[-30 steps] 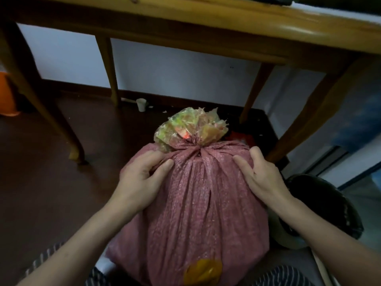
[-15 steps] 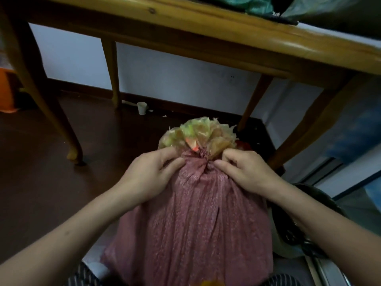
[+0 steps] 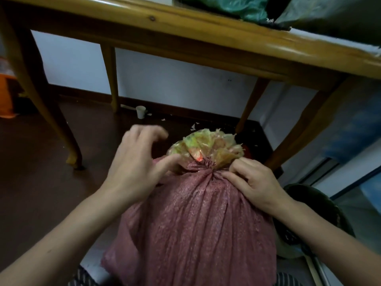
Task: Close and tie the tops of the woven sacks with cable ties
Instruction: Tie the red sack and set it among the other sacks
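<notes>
From my remote seat I see the pink woven sack (image 3: 202, 223) filling the lower centre of the frame, standing on the dark floor (image 3: 41, 172), its top bunched into a tight neck with a yellow-green ruffle (image 3: 206, 144) fanning out above it. My right hand (image 3: 254, 181) is at the right of the neck, its grip curled and pinching the gathered weave just below the ruffle. My left hand (image 3: 138, 162) hangs at centre left, grip spread and holding nothing, the fingers blurred, the thumb lying against the sack and hiding the left of the neck. A wooden counter (image 3: 185, 36) runs across the top of the frame with a green bag (image 3: 237, 5) on it; its right leg (image 3: 305, 129) slants down close behind the sack. A dark basin (image 3: 313, 205) sits just beside the sack at lower right. A paper cup (image 3: 140, 111) stands by the far wall, and something orange (image 3: 6, 96) shows at the left edge.
</notes>
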